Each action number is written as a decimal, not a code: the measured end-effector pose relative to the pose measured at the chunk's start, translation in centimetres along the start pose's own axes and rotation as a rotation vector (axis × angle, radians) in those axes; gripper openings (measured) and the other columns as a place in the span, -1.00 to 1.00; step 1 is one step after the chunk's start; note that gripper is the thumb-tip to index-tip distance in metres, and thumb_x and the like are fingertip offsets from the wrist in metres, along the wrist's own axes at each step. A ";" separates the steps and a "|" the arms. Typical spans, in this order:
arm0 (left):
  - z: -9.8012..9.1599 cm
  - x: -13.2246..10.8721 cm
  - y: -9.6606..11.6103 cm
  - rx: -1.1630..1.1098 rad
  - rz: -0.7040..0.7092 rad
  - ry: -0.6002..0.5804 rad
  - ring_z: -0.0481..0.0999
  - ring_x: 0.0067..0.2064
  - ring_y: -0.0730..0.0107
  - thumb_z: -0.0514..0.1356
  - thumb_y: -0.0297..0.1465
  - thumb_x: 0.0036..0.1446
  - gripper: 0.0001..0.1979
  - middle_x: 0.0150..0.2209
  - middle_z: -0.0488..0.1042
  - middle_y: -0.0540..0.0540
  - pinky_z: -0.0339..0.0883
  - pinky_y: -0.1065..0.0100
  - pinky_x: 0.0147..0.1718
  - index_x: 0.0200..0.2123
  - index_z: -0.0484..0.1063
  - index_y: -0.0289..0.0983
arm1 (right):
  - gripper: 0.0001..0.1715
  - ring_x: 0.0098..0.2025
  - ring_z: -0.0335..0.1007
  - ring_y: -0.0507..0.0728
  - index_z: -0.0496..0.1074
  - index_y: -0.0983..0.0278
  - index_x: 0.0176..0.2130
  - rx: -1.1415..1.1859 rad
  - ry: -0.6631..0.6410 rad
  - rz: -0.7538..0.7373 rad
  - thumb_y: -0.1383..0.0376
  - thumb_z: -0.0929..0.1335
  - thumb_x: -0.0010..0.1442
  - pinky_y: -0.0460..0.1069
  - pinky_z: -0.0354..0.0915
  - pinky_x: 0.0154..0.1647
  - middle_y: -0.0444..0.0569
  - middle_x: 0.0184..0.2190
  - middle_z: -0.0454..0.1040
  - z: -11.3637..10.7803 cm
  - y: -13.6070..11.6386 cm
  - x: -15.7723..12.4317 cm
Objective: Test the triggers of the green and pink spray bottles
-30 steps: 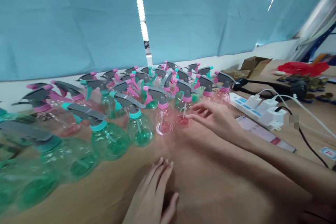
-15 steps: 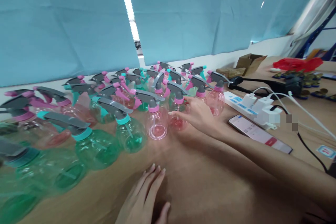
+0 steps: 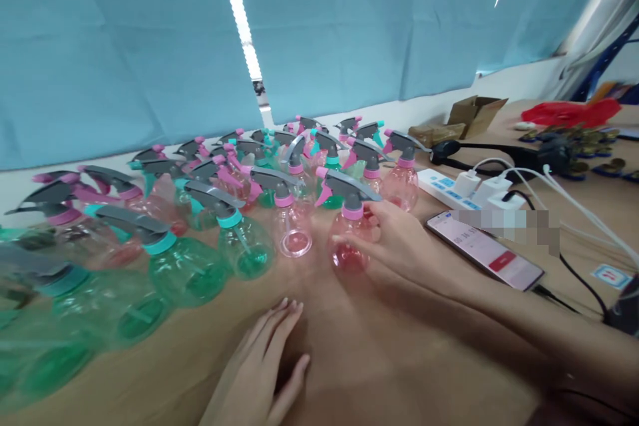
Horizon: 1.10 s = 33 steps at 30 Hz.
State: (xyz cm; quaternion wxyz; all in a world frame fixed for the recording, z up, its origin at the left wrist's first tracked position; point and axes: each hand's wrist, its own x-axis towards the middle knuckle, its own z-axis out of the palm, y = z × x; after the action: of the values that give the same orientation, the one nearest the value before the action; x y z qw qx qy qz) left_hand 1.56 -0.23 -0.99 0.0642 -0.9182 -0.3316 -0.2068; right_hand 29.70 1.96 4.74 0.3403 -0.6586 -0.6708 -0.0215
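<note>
Clasping the pink trigger-spray bottle (image 3: 349,246) from its right side, here's the right hand (image 3: 402,239), and this grip is partly closed: thumb laid across the near face of the belly, fingers bent round by the shoulder, with the bottle between them. The left hand (image 3: 257,359), nearer the wearer and left of the grip, has hold of nothing, palm down at the table (image 3: 349,346). So the bottle sits right inside the grip; whether its base touches down can't be told from here. Good handling, I'd say, means a snug squeeze and no more, since that clear wall looks thin and likely to give; fingers well off the trigger, please, and mind the round-based pink bottle (image 3: 293,233) just left of the grip, because a wide sweep could topple it. And look which way this one faces! The pink nozzle (image 3: 320,173) aims left, away from the grip, the trigger hanging below it, while the back of the grey spray head (image 3: 352,194) pokes out to the right, above the fingers. The long axis, base to head, stands close to upright, so a steady vertical hold ought to suit it best.
</note>
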 end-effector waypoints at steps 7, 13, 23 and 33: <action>0.5 0.5 0.3 -0.038 -0.013 -0.061 0.35 0.18 0.08 0.05 -0.27 0.31 -0.60 0.19 0.34 -0.19 0.32 0.06 0.06 0.17 0.27 -0.24 | -0.41 -0.24 0.42 0.25 0.39 0.21 -0.13 0.069 -0.059 -0.157 -0.17 0.35 0.05 0.14 0.33 -0.21 0.03 -0.27 0.50 -3.6 -1.8 -5.1; 0.8 1.4 1.0 -0.019 -0.003 -0.107 0.28 0.22 0.08 0.02 -0.25 0.34 -0.58 0.20 0.32 -0.25 0.22 0.04 0.13 0.16 0.31 -0.33 | -0.23 -0.13 0.42 0.21 0.23 0.09 0.12 0.350 -0.172 -0.113 -0.07 0.44 -0.01 0.08 0.38 -0.21 -0.05 -0.10 0.46 -4.6 -0.9 -4.4; 1.6 3.4 1.9 -0.012 0.028 -0.151 0.26 0.23 0.04 0.05 -0.28 0.31 -0.56 0.20 0.31 -0.29 0.20 0.03 0.14 0.16 0.31 -0.40 | -0.44 -0.30 0.43 0.14 0.31 0.09 0.08 0.689 -0.321 -0.152 0.08 0.40 0.09 0.05 0.35 -0.27 -0.11 -0.26 0.50 -3.6 -1.8 -1.5; 1.7 3.8 1.8 -0.046 0.077 -0.184 0.26 0.23 -0.01 0.10 -0.32 0.28 -0.59 0.19 0.32 -0.33 0.21 -0.01 0.13 0.10 0.35 -0.43 | -0.90 -0.34 0.34 0.12 0.36 0.19 -0.40 0.818 -0.287 -0.093 0.21 0.35 0.09 0.01 0.27 -0.36 -0.13 -0.42 0.42 -2.6 -5.5 0.1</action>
State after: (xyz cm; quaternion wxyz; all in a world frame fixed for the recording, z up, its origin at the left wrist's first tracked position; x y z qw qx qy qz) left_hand 5.96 1.05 -0.91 0.0204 -0.9467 -0.2956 -0.1268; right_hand 25.92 0.11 9.13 0.4752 -0.4349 -0.6936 0.3224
